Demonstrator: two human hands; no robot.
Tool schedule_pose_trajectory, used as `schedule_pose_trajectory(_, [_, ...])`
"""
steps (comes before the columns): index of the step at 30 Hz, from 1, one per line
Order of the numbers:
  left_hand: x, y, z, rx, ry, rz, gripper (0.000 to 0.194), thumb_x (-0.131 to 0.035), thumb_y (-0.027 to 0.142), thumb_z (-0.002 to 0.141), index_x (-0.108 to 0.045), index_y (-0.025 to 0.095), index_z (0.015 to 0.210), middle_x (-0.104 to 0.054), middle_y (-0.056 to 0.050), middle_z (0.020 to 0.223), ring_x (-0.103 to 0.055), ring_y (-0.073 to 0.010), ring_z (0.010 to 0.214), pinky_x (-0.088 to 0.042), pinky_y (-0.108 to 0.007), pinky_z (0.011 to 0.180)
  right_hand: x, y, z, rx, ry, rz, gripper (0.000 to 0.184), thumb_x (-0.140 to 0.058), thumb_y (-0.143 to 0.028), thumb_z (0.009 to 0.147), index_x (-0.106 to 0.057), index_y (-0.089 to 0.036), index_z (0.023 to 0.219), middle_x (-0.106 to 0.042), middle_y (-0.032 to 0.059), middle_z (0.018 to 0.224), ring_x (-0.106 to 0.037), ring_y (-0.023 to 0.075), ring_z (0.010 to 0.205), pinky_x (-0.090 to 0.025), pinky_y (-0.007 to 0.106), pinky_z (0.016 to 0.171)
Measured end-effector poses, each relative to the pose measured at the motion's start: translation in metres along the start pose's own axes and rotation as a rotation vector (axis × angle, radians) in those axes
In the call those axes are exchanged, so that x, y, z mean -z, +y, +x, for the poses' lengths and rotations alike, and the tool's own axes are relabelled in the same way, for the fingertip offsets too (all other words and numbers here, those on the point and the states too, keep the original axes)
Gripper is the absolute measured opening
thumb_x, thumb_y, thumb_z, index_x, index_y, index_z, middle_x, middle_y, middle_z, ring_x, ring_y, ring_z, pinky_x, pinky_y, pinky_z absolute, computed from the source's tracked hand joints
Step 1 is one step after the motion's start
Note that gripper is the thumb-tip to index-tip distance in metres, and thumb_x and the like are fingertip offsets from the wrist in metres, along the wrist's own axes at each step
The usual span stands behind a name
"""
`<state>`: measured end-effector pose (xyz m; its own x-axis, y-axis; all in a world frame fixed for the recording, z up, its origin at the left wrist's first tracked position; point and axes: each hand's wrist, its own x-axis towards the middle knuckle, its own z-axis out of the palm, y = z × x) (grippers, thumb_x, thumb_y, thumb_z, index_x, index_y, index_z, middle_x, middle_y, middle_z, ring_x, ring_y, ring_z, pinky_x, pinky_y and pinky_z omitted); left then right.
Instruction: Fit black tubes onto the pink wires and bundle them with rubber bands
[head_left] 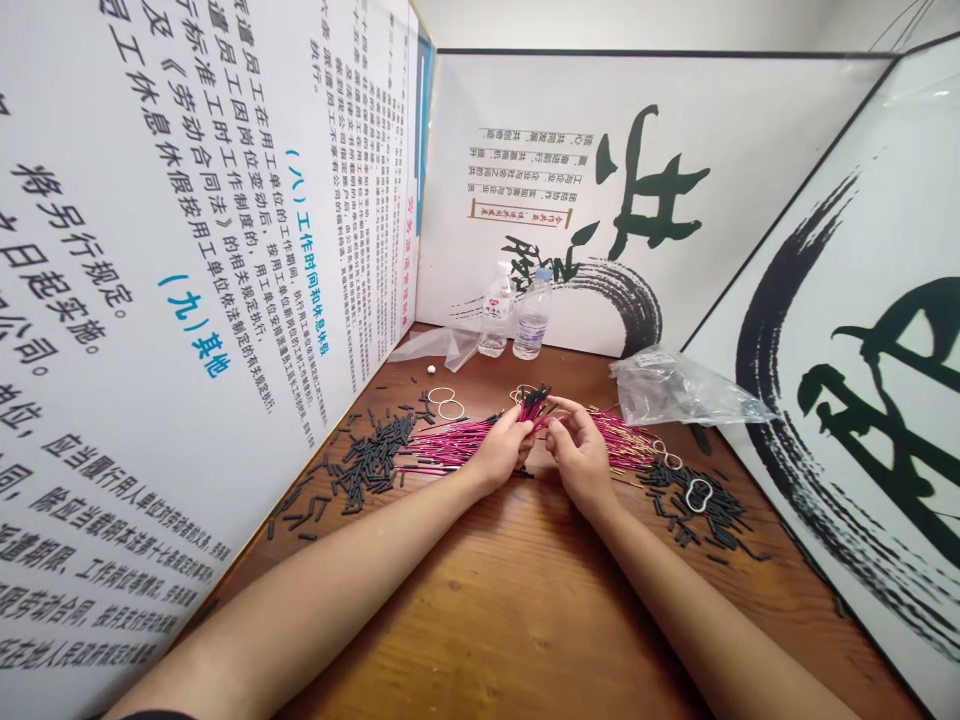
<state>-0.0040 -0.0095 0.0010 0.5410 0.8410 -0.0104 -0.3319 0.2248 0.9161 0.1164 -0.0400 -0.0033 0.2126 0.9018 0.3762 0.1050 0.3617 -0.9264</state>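
My left hand (510, 445) is closed round a bundle of thin magenta sticks (534, 403) whose black-sleeved ends point up and away. Close beside it, my right hand (581, 450) is closed with thumb and forefinger pinched, apparently on a single magenta stick at the bundle's side; its fingertips partly hide the stick. Beyond my left wrist lies a pile of magenta sticks with black ends (450, 443). More magenta sticks with bare gold-coloured ends (622, 440) lie behind my right hand. Short black sleeves (375, 460) are heaped at the left, and another heap of black sleeves (701, 505) is at the right.
Two water bottles (530, 318) stand at the back of the wooden table (480, 600). Clear plastic bags (675, 385) lie at back right and back left. Rubber bands (450, 408) are scattered about. Printed panels (525, 90) enclose the table on three sides.
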Motion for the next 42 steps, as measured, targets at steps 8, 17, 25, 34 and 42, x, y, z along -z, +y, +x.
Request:
schedule_pose_trajectory(8, [0.0015,-0.0002,-0.0001,0.023,-0.039,-0.031,0.013,-0.046,0.028,0.082,-0.040,0.020,0.091,-0.026,0.010,0.053,-0.015,-0.0040,0.038,-0.009,-0.017,0.038,0.0021,0.0025,-0.0007,0.025,-0.031,0.015,0.031,-0.051,-0.034,0.087,-0.056,-0.023,0.116,-0.052,-0.0021,0.076,-0.046,0.0089,0.057,-0.038,0.022,0.049])
schedule_pose_trajectory(17, [0.0016,-0.0003,0.0017,0.052,-0.027,-0.029,0.013,-0.047,0.029,0.082,-0.038,0.020,0.088,-0.025,0.010,0.053,-0.015,-0.0035,0.037,-0.007,-0.018,0.039,0.0029,0.0005,0.0005,0.038,0.018,0.015,0.023,-0.052,-0.033,0.086,-0.053,-0.022,0.106,-0.052,-0.0023,0.076,-0.045,0.0090,0.056,-0.038,0.022,0.049])
schedule_pose_trajectory(25, [0.0000,0.0029,-0.0011,0.047,-0.007,-0.025,0.015,-0.049,0.023,0.077,-0.038,0.021,0.088,-0.026,0.011,0.053,-0.015,-0.0033,0.038,-0.007,-0.018,0.040,0.0040,-0.0007,0.0017,0.000,0.064,0.026,0.016,-0.054,-0.034,0.084,-0.048,-0.022,0.090,-0.046,-0.0056,0.065,-0.042,0.0088,0.053,-0.034,0.021,0.047])
schedule_pose_trajectory(34, [-0.0027,0.0038,0.0000,0.015,0.035,0.011,0.015,-0.048,0.020,0.076,-0.037,0.022,0.086,-0.027,0.011,0.052,-0.017,-0.0038,0.038,-0.009,-0.019,0.039,0.0048,0.0005,0.0030,-0.017,0.103,0.044,0.018,-0.059,-0.035,0.082,-0.050,-0.020,0.084,-0.056,-0.0013,0.073,-0.054,0.0112,0.060,-0.037,0.022,0.048])
schedule_pose_trajectory(42, [-0.0026,0.0024,0.0013,0.024,0.048,0.013,0.013,-0.048,0.019,0.076,-0.037,0.021,0.084,-0.027,0.011,0.052,-0.017,-0.0035,0.038,-0.009,-0.019,0.039,0.0045,0.0001,0.0056,-0.078,0.099,0.114,0.023,-0.065,-0.037,0.077,-0.052,-0.020,0.085,-0.055,-0.0035,0.060,-0.048,0.0094,0.052,-0.033,0.020,0.044])
